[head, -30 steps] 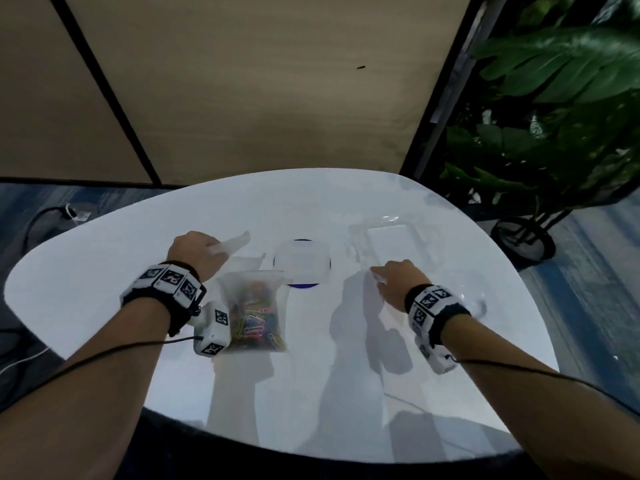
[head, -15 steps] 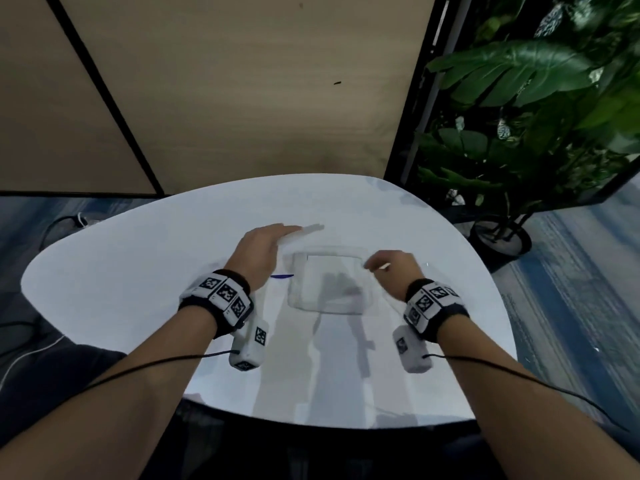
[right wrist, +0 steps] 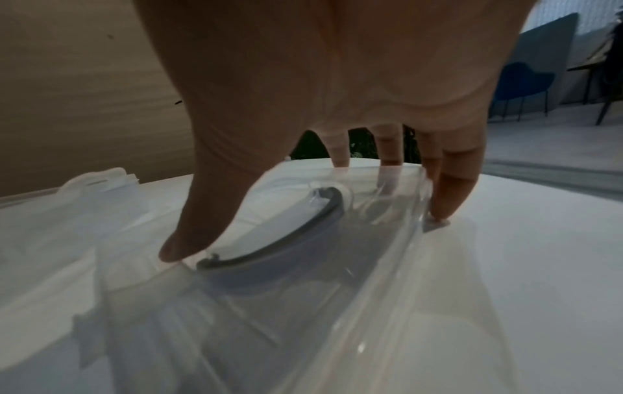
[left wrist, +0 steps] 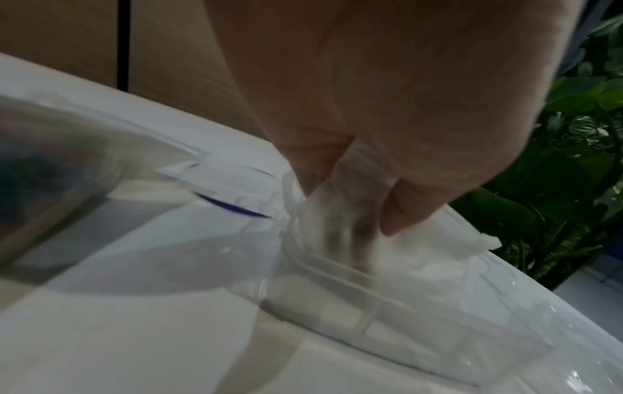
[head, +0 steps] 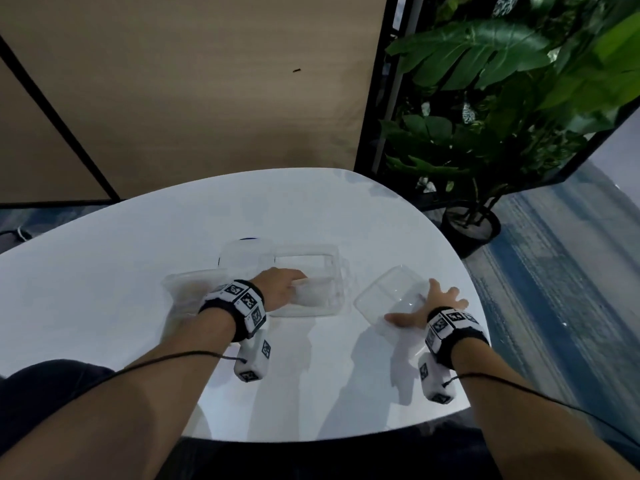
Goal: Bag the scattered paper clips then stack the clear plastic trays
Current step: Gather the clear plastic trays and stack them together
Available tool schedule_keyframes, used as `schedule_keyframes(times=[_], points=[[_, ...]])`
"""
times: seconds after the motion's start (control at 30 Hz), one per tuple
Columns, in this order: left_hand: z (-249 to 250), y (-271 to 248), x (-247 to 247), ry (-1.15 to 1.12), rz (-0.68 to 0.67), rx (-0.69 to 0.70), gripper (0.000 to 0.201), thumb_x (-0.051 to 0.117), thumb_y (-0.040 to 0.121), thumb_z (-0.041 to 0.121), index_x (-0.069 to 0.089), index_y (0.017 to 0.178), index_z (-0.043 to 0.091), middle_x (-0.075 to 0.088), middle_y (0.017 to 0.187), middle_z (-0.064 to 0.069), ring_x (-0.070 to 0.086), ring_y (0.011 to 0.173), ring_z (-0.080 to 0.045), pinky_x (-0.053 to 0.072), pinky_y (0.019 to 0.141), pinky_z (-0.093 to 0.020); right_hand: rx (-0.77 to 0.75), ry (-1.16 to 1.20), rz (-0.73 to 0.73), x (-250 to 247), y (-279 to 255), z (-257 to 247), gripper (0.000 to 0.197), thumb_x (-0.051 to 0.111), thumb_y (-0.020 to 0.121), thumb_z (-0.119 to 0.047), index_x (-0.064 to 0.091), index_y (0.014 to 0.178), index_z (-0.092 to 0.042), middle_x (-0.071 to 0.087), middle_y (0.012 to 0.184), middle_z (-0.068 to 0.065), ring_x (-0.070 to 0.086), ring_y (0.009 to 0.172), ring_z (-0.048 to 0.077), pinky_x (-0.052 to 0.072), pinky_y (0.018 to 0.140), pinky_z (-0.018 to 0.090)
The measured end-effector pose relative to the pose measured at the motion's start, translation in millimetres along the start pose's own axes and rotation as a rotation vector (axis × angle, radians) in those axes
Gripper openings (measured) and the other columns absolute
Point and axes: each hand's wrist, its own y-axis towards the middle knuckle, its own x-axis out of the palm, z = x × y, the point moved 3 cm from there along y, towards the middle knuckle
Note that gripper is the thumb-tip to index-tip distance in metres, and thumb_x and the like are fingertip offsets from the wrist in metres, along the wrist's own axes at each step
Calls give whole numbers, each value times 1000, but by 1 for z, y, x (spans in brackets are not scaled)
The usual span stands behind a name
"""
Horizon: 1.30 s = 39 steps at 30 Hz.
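Note:
A clear rectangular tray (head: 313,284) lies mid-table. My left hand (head: 282,287) pinches its near-left rim, thumb outside the wall and fingers inside (left wrist: 397,213). To its right a second clear tray (head: 389,296) sits tilted. My right hand (head: 431,306) spans it, thumb (right wrist: 189,240) on one edge and fingertips (right wrist: 451,192) at the opposite wall. In the right wrist view the first tray's (right wrist: 84,200) end shows at left. The clear bag (head: 192,285) lies left of my left wrist, which hides part of it. Its contents are too blurred to make out.
A round clear thing with a blue rim (head: 246,251) sits just behind the left tray. The white table's right edge (head: 481,306) is close to my right hand. A potted plant (head: 471,223) stands on the floor beyond it. A wooden wall rises behind the table.
Both hands were on one tray at mid-table. My right hand has since moved right onto the second tray, while the left stays on the first tray's rim. The head view has shifted.

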Motion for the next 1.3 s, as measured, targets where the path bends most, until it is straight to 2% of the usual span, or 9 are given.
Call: schedule_keyframes(times=[0.13, 0.27, 0.37, 0.47, 0.57, 0.87, 0.97, 1.1, 1.3], points=[[-1, 8, -7, -115, 113, -19, 30, 57, 98, 34, 60, 127, 26, 70, 109, -9, 64, 99, -24, 43, 83, -26, 60, 61, -19, 1, -3, 5, 113, 80, 46, -73, 33, 135, -21, 42, 129, 15, 46, 120, 37, 45, 92, 43], [-1, 17, -13, -79, 272, 34, 22, 55, 98, 20, 61, 119, 26, 68, 104, -6, 59, 82, -16, 45, 71, -23, -57, -24, -27, -7, -1, -1, 80, 67, 72, -70, 49, 127, -14, 62, 124, 10, 58, 115, 31, 46, 85, 35], [-2, 32, -4, 137, 236, 84, 34, 48, 99, 12, 64, 124, 28, 59, 123, -4, 56, 114, -24, 45, 98, -36, -110, -96, 6, -25, -4, -9, 64, 57, 84, -63, 57, 123, -12, 64, 123, 9, 60, 112, 29, 45, 79, 32], [-2, 48, 17, 515, 57, 78, 53, 47, 99, 28, 40, 151, 39, 27, 163, -4, 24, 150, -31, 24, 121, -41, -153, -125, 63, -50, -14, -22, 54, 53, 91, -53, 61, 120, -8, 66, 117, 11, 62, 105, 29, 44, 73, 30], [2, 51, 22, 610, 8, 102, 65, 50, 97, 36, 22, 156, 45, -4, 170, -7, 0, 156, -33, 5, 125, -46, -231, -126, 93, -68, -34, -40, 45, 52, 95, -43, 58, 125, -10, 64, 121, 11, 61, 108, 30, 49, 84, 34], [-24, 17, -35, 91, 365, 75, 52, 59, 94, 21, 49, 145, 26, 40, 151, -10, 38, 141, -29, 29, 119, -40, -474, 7, 468, -139, -107, -103, 41, 37, 102, -31, 35, 142, -21, 64, 109, 16, 61, 99, 38, 39, 72, 37], [-43, -1, -47, -149, 427, -2, 47, 55, 99, 18, 50, 146, 20, 45, 143, -11, 48, 130, -26, 36, 110, -28, -508, 469, 204, -119, -86, -128, 43, 40, 99, -24, 36, 142, -25, 64, 110, 12, 65, 91, 32, 55, 72, 41], [-61, -6, -46, -342, 430, -120, 42, 49, 103, 22, 53, 144, 16, 62, 120, -8, 62, 100, -22, 50, 95, -31, -232, 988, -378, -45, -52, -145, 44, 43, 98, -2, 41, 136, -22, 51, 94, 11, 60, 77, 28, 60, 61, 54], [-61, -9, -22, -471, 296, -218, 43, 52, 101, 35, 56, 140, 17, 67, 96, -4, 65, 72, -23, 51, 68, -25, -135, 932, -492, -2, -47, -147, 52, 37, 96, 7, 38, 143, -15, 52, 89, 13, 59, 76, 25, 60, 52, 47]])
